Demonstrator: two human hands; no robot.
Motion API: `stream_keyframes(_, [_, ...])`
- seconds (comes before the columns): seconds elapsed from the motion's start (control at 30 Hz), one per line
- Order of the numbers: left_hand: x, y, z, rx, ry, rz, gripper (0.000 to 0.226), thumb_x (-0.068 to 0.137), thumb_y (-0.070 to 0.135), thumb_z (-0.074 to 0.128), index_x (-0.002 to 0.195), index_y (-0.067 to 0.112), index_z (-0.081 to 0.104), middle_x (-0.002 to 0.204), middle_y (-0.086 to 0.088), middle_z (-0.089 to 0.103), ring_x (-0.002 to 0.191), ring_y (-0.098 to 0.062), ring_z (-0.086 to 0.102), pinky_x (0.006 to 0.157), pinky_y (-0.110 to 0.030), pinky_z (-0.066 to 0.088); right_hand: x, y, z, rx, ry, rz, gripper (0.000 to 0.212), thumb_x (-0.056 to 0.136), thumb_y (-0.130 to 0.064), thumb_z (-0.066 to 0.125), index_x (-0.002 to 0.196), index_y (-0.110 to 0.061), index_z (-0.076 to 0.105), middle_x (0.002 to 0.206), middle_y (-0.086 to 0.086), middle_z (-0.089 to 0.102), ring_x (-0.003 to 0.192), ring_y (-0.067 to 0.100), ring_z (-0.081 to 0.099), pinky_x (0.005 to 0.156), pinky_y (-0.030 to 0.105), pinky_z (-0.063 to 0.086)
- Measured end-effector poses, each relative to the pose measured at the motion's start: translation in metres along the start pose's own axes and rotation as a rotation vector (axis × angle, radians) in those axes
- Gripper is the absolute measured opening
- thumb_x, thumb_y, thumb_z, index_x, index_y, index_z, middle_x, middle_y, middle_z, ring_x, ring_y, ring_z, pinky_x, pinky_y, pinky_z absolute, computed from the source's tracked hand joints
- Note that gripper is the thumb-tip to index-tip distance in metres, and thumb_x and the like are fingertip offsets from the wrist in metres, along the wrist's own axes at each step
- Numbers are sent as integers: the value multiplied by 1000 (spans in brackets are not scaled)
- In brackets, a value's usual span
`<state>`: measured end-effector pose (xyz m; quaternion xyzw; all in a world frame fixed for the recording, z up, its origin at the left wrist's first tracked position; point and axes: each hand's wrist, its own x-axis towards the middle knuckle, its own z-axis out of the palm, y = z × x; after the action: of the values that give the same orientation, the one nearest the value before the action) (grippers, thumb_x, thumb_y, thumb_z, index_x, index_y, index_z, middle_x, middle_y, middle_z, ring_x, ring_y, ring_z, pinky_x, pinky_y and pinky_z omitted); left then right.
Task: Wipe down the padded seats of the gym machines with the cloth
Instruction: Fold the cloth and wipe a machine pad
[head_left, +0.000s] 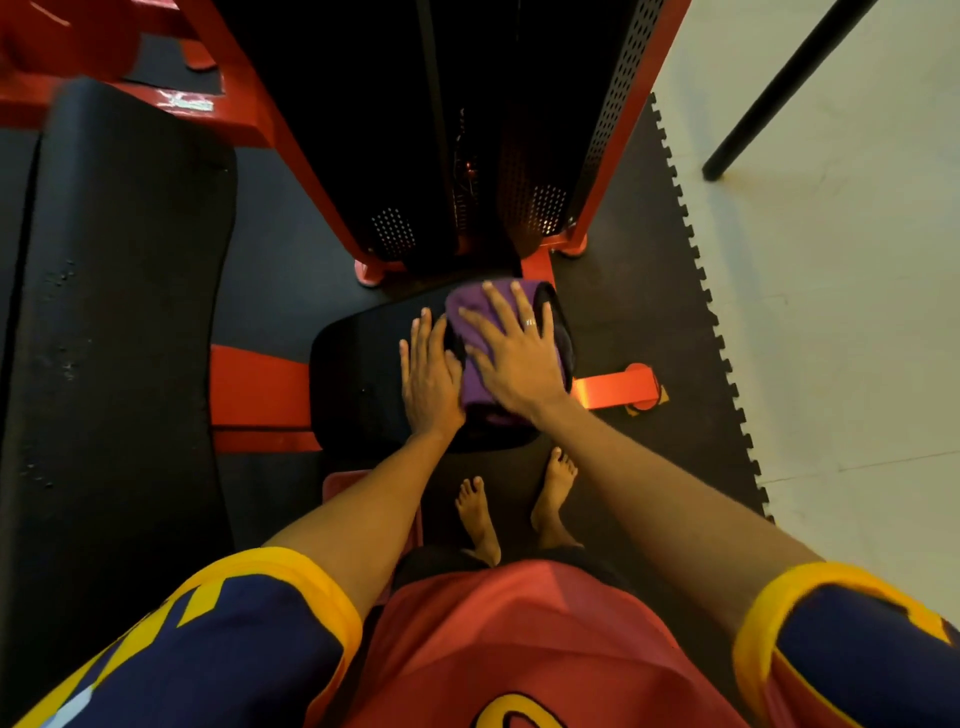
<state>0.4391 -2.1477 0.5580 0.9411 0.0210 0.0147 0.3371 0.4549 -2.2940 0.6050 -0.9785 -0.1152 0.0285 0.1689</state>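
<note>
A small black padded seat of a red-framed gym machine lies below me at the middle of the view. A folded purple cloth lies on the seat's right half. My right hand presses flat on the cloth with fingers spread straight. My left hand rests flat on the seat just left of the cloth, fingers straight and together, its edge touching the cloth. Most of the cloth is hidden under my right hand.
A tall black back pad stands at the left. The red frame and perforated weight-stack housing rise behind the seat. A red foot bar juts out right. Black interlocking mat borders the pale floor; a black pole crosses it. My bare feet stand below the seat.
</note>
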Motion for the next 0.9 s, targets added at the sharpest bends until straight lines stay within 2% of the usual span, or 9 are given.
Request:
stream_keyframes(0.17, [-1, 8, -1, 36, 11, -66, 59, 101, 24, 28, 159, 16, 26, 169, -5, 15, 157, -18, 7, 128, -42, 1, 2, 31, -4, 85, -108, -92, 59, 102, -56, 35, 157, -35, 35, 169, 6, 18, 157, 34, 7, 123, 63, 14])
stream_keyframes(0.27, [0, 7, 0, 85, 1, -73, 59, 102, 19, 36, 160, 19, 23, 170, -4, 12, 157, -17, 4, 128, -42, -1, 58, 30, -14, 155, -144, 96, 60, 105, -53, 39, 160, -33, 29, 168, 9, 19, 155, 36, 11, 123, 60, 16])
stream_keyframes(0.37, [1, 6, 0, 86, -14, -78, 58, 103, 24, 30, 160, 19, 21, 170, -4, 10, 157, -17, 2, 128, -41, -3, 77, 14, -15, 95, -179, 218, 60, 105, -55, 38, 160, -32, 28, 168, 8, 19, 155, 36, 12, 123, 63, 12])
stream_keyframes(0.53, [1, 8, -2, 49, -31, -101, 57, 104, 25, 25, 160, 16, 23, 170, -4, 11, 157, -17, 4, 128, -40, -3, 0, 19, -10, -65, -116, -215, 68, 98, -65, 35, 159, -35, 33, 171, 4, 15, 158, 33, 0, 120, 70, 2])
stream_keyframes(0.63, [1, 11, -7, 11, -14, -109, 53, 106, 25, 29, 158, 17, 28, 169, -4, 14, 157, -16, 6, 128, -38, -3, -17, 37, -12, -59, -144, -391, 63, 100, -63, 38, 157, -35, 37, 169, 3, 20, 158, 30, 5, 121, 67, 2])
stream_keyframes(0.7, [1, 9, -8, 14, -10, -112, 57, 103, 28, 24, 158, 15, 29, 169, -5, 16, 157, -17, 8, 128, -40, 0, 7, 47, -15, -89, -169, -438, 60, 99, -60, 40, 154, -37, 41, 167, 5, 27, 157, 30, 13, 122, 65, 10])
stream_keyframes(0.8, [3, 11, -3, 48, 9, -117, 60, 101, 29, 23, 159, 12, 25, 168, -7, 18, 156, -19, 9, 128, -43, 2, 75, 36, -23, -72, -191, -256, 55, 99, -52, 48, 151, -39, 46, 166, 6, 28, 156, 31, 15, 119, 67, 16])
stream_keyframes(0.87, [1, 8, -1, 91, -18, -136, 63, 100, 30, 28, 161, 15, 20, 169, -6, 10, 157, -18, 4, 128, -45, 1, 99, 12, -23, -86, -254, -106, 54, 100, -50, 48, 152, -35, 45, 167, 5, 22, 156, 30, 11, 120, 68, 9])
stream_keyframes(0.9, [0, 8, 0, 126, -28, -149, 67, 99, 36, 29, 161, 16, 17, 169, -4, 5, 157, -18, 1, 127, -44, -1, 100, 4, -21, -104, -267, -102, 54, 101, -50, 47, 152, -33, 45, 167, 5, 22, 156, 31, 10, 121, 69, 5])
